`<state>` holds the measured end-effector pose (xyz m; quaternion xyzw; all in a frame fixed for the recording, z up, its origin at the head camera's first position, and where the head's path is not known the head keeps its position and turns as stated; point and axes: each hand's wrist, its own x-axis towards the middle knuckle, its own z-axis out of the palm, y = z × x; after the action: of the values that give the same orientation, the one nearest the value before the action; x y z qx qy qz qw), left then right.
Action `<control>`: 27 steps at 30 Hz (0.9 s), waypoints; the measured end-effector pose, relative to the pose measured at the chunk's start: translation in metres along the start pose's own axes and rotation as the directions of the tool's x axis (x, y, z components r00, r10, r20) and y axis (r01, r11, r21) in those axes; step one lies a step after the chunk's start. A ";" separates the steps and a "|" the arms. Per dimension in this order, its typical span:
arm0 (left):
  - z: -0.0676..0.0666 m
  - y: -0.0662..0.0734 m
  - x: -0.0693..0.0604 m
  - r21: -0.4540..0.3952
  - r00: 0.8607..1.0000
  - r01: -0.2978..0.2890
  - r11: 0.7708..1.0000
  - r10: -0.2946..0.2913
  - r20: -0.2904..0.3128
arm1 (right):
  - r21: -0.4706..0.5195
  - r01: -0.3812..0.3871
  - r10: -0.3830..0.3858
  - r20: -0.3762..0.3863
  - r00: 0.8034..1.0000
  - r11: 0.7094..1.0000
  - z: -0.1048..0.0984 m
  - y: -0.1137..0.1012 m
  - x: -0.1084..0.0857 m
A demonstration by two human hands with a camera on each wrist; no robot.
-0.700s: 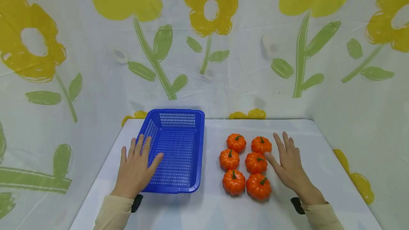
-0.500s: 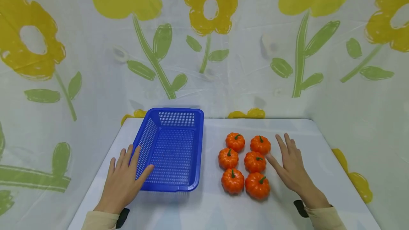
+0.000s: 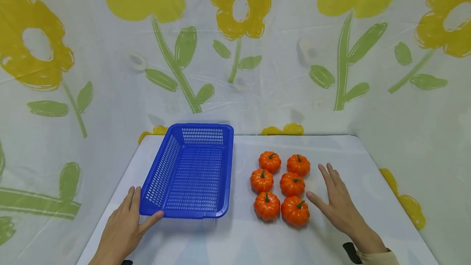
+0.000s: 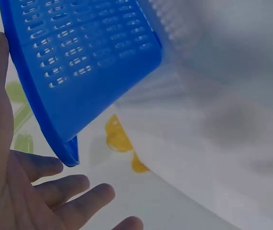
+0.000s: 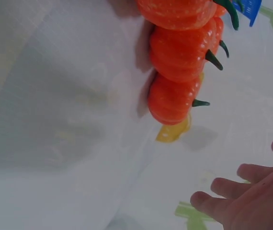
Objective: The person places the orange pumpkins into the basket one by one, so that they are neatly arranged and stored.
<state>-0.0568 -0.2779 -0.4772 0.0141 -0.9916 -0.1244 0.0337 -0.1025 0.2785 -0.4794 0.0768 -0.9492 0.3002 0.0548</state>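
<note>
A blue slotted basket (image 3: 198, 179) stands on the left of the white table, with nothing in it. At its near left corner is my left hand (image 3: 123, 226), fingers extended and thumb spread along the near rim; in the left wrist view the hand (image 4: 45, 191) lies beside the basket's rim (image 4: 36, 103). Right of the basket, several orange pumpkins with green stems (image 3: 292, 184) stand in two columns. My right hand (image 3: 340, 205) hovers to their right, fingers spread, holding nothing. The right wrist view shows that hand (image 5: 251, 196) apart from the pumpkins (image 5: 172, 98).
The white table (image 3: 243, 240) reaches back to a hanging cloth (image 3: 279, 60) printed with yellow flowers and green leaves. The cloth also encloses the left and right sides. A gap of tabletop separates the basket from the pumpkins.
My left hand has moved back toward me and left, from over the basket's left side to its near left corner. The right hand has shifted slightly nearer to me. Basket and pumpkins keep their places.
</note>
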 end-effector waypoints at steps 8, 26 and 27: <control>-0.002 -0.005 0.001 -0.035 0.997 0.043 0.998 -0.041 0.064 | -0.026 0.002 -0.001 0.033 0.999 1.000 0.010 -0.002 -0.005; -0.004 -0.005 0.004 -0.123 0.965 0.161 0.979 -0.130 0.225 | -0.058 -0.039 0.045 0.109 0.993 0.998 0.057 0.001 -0.028; -0.005 -0.005 0.005 -0.126 0.962 0.169 0.978 -0.136 0.238 | -0.059 -0.045 0.052 0.118 0.992 0.997 0.057 0.002 -0.029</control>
<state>-0.0610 -0.2837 -0.4736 0.0737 -0.9731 -0.1992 -0.0889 -0.0777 0.2499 -0.5311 0.0699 -0.9604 0.2698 -0.0073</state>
